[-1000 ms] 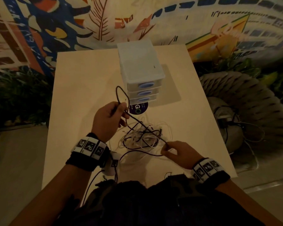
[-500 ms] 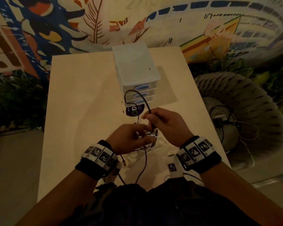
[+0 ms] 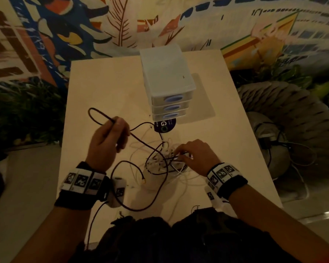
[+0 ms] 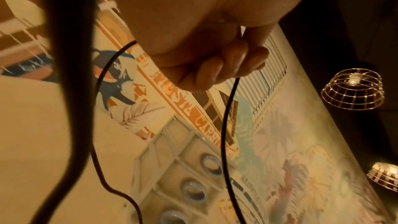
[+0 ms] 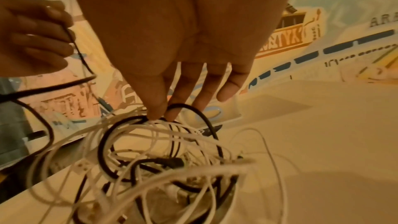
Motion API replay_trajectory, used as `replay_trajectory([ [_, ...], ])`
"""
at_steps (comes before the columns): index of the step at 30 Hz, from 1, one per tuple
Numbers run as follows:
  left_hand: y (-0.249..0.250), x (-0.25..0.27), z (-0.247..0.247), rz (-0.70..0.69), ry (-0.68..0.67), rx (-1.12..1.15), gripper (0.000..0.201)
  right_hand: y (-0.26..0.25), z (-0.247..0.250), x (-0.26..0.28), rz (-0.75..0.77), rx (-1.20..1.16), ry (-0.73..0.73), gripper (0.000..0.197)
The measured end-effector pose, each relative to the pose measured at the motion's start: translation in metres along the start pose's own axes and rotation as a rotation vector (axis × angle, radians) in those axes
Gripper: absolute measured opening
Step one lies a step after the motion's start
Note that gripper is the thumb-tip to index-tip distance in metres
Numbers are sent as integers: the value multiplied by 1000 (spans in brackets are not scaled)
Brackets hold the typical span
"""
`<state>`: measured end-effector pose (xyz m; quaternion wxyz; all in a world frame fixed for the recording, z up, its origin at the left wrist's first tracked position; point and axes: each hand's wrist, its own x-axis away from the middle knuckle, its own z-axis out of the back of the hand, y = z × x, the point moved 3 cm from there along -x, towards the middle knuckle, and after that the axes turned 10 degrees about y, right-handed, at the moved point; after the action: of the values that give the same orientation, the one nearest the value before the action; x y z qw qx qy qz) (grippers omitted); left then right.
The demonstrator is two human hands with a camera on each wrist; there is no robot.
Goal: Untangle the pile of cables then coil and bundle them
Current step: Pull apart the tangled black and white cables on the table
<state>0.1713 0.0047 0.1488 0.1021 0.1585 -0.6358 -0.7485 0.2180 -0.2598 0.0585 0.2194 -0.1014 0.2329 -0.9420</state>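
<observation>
A tangle of white and black cables [image 3: 163, 162] [image 5: 172, 159] lies on the pale table [image 3: 103, 88] in front of me. My left hand [image 3: 120, 133] [image 4: 226, 60], raised left of the pile, grips a black cable [image 3: 141, 141] [image 4: 225, 125] in curled fingers. A loop of that cable sticks out to the upper left, and the cable runs down into the pile. My right hand [image 3: 179, 154] [image 5: 161, 115] rests on the pile's right side and pinches a black strand between thumb and forefinger. A loose black end with a small plug [image 3: 143, 181] lies near the table's front.
A white three-drawer unit [image 3: 167, 82] stands just behind the pile, with a dark round sticker [image 3: 164, 126] at its foot. Right of the table stands a wicker chair [image 3: 292, 120] holding more cables. Plants [image 3: 27, 114] stand on the left. A painted wall [image 3: 122, 25] lies beyond.
The hands were together in front of the drawers. My left hand has drawn the black cable out to the left, and my right hand has dropped back onto the pile.
</observation>
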Motion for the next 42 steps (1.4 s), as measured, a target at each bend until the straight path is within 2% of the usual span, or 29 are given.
replay_trajectory([
  [4, 0, -4, 30, -15, 113, 27, 37, 29, 5, 8, -57, -49, 90, 19],
  [7, -2, -1, 43, 8, 128, 11, 38, 44, 6, 17, -72, -1, 96, 21],
  [10, -9, 5, 44, 53, 95, -78, 43, 30, 15, 10, -84, 89, 167, 26],
  [13, -15, 10, 38, 74, 57, -121, 44, -6, 19, -8, -36, 57, 276, 28],
  [17, -21, 13, 30, 91, 17, -160, 44, -53, -8, -23, 148, 117, 88, 27],
  [19, -20, 13, 29, 86, 5, -179, 45, -58, -19, -28, 125, 170, 6, 26],
  [23, -23, 10, 37, 88, 27, -232, 47, -45, -17, -35, -3, 170, -5, 19],
  [27, -31, 5, 47, 121, 62, -298, 45, -31, -12, -34, 6, 159, -44, 18],
  [30, -41, 3, 44, 140, 27, -469, 39, -30, 0, -34, 64, 38, -31, 18],
  [33, -54, 3, 30, 168, -168, -738, 36, -29, 20, -34, 107, -198, 67, 20],
  [37, -73, 5, 13, 261, -343, -1089, 56, -12, 33, -34, 62, -185, 174, 26],
  [39, -82, 4, 9, 283, -370, -1260, 67, -7, 35, -33, -8, -174, 180, 23],
  [42, -82, 2, 10, 357, -375, -1362, 83, -5, 40, -29, -96, -269, 213, 17],
])
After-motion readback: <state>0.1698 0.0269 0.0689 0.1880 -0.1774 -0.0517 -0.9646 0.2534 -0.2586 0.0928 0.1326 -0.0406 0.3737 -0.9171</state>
